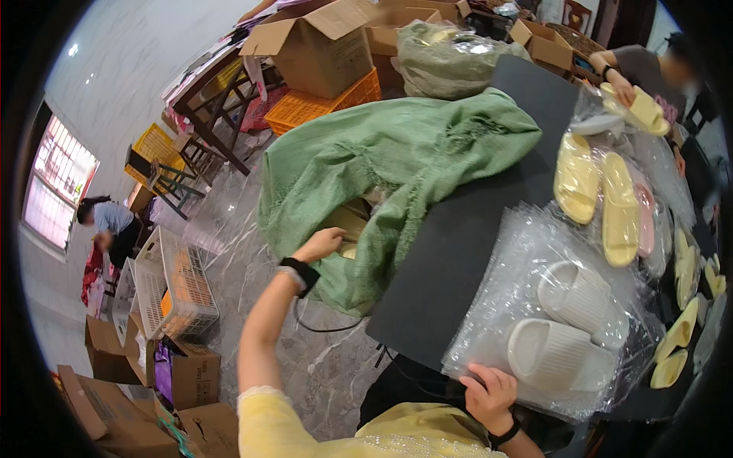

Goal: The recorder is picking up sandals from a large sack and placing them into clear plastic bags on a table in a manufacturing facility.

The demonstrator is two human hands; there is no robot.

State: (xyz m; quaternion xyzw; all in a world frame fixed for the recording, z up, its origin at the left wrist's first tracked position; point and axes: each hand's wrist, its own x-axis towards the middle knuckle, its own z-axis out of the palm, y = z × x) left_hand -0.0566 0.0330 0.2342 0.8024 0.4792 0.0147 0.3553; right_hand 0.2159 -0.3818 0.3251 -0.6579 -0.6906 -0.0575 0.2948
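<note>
- Slippers, still unseen in full, sit inside the green sack (397, 153) at the table's left edge; a pale one (347, 223) shows in its mouth.
- Your left hand (319, 244) reaches into that opening, fingers curled loosely together; you cannot tell whether they grip anything yet.
- Judging by this, you are at the fetching step: the next move calls for closing on one slipper and lifting it clear of the cloth.
- Your right hand (489, 395) pins the stack of clear bags (519, 259) on the black table (450, 252), fingers pressed together, beside two white slippers (561, 324).
- Yellow slippers (603, 198) lie farther right.
</note>
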